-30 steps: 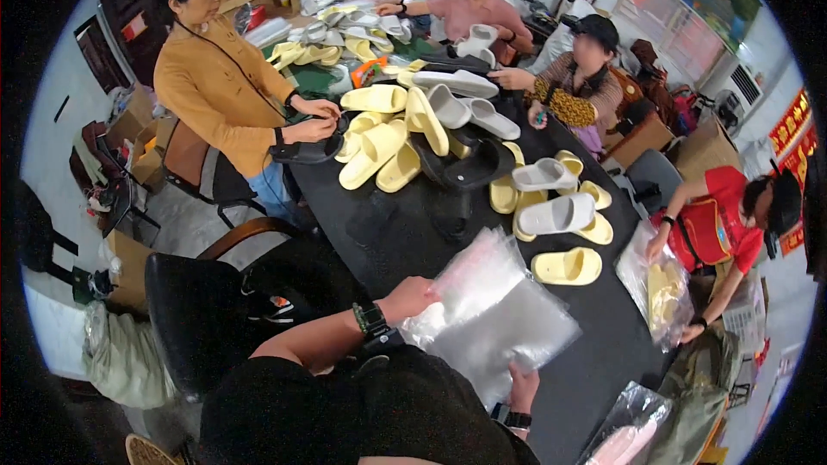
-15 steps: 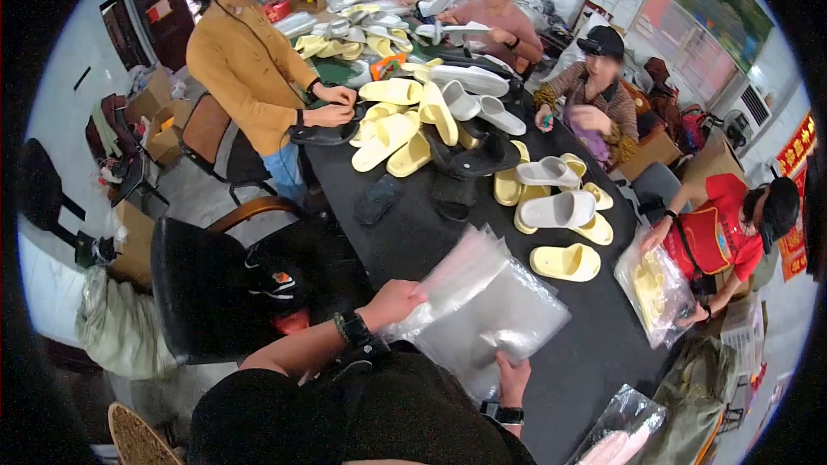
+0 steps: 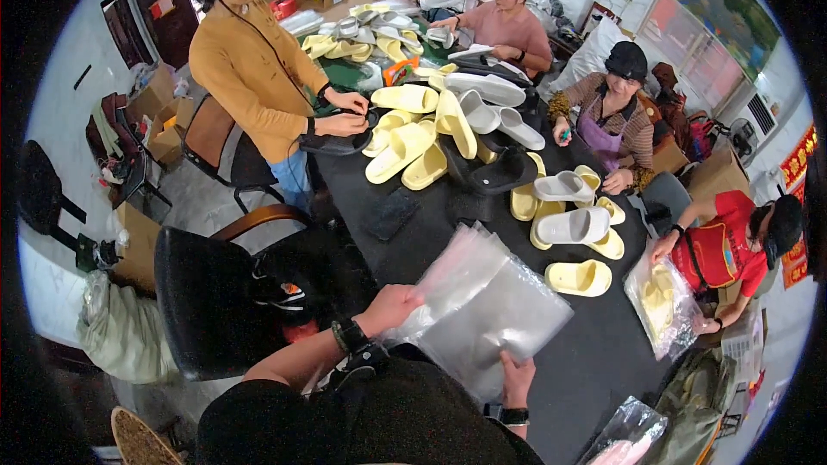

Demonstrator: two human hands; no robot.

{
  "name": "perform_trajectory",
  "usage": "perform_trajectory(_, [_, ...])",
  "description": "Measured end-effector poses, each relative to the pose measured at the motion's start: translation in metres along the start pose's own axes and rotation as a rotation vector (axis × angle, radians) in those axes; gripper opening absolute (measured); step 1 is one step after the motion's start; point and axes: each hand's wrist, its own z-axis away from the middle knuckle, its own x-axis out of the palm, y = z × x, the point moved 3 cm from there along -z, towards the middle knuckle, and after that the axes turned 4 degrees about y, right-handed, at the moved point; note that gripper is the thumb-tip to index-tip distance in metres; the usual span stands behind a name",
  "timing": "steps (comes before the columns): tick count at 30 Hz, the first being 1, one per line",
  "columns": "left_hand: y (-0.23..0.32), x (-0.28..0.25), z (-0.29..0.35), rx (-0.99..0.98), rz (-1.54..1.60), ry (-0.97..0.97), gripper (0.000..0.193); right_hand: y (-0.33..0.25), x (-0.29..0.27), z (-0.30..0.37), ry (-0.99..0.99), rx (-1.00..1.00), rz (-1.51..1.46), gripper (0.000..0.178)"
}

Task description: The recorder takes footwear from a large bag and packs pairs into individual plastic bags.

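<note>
My left hand (image 3: 392, 308) is closed on the left side of some clear plastic bags (image 3: 495, 314), which fan out over the black table. At their lower right edge, my right hand (image 3: 517, 376) grips the same bags, its thumb on top. Just beyond the bags lie a single yellow slipper (image 3: 578, 278) and several yellow and white slippers, among them a white slipper (image 3: 572, 226). A black slipper (image 3: 392, 213) rests to the left of these, near the table's left edge.
A pile of yellow slippers (image 3: 401, 153) covers the table farther off. A person in red at the right holds a bagged pair of yellow slippers (image 3: 658, 306). A black chair (image 3: 198, 301) stands at my left. Another plastic bag (image 3: 627, 432) lies at the lower right.
My hands keep their hold on the bags with little movement. Across the table, the person in the purple apron has lowered one hand. The view has shifted slightly.
</note>
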Motion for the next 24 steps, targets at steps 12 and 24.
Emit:
perform_trajectory(12, [-0.018, -0.017, 0.006, -0.027, 0.037, 0.018, 0.024, 0.006, 0.025, -0.006, -0.021, -0.009, 0.025, 0.040])
perform_trajectory(24, [-0.007, 0.017, 0.099, -0.188, 0.048, 0.223, 0.030, -0.004, 0.003, -0.006, -0.307, -0.128, 0.103, 0.035])
